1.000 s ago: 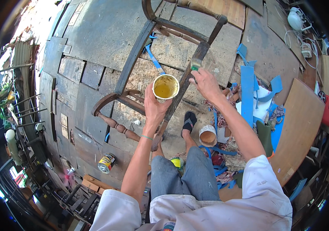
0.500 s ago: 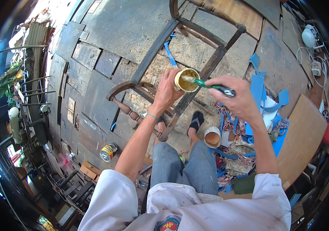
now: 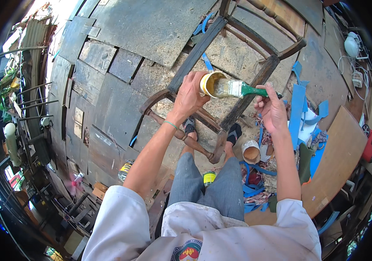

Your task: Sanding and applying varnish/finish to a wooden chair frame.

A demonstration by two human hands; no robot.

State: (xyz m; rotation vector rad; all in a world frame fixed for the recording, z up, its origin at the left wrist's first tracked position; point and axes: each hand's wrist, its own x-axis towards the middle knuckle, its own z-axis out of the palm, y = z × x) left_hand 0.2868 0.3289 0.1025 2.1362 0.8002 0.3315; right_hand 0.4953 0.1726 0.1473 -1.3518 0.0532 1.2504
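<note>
My left hand (image 3: 189,98) is closed around a small yellow-and-white can (image 3: 206,85), tipped so that its mouth faces right. My right hand (image 3: 274,108) grips the green handle of a wide flat paintbrush (image 3: 237,88) between thumb and fingers. The pale bristles reach into the can's mouth; their tips are hidden inside. Under both hands stands a dark wooden chair frame (image 3: 200,51) with turned spindles and an open seat. Its near leg comes down beside my feet.
A container with brown contents (image 3: 251,153) stands right of my feet, near blue strips (image 3: 297,108) and rags. A yellow-green can (image 3: 209,178) shows between my legs, a labelled tin (image 3: 126,169) to the left. At right lie a curved board (image 3: 338,161) and a red object (image 3: 371,145).
The brush has swung from slanting into the can to nearly level, and its bristles now show. My right hand has turned palm up and dropped slightly. The chair appears farther right in view.
</note>
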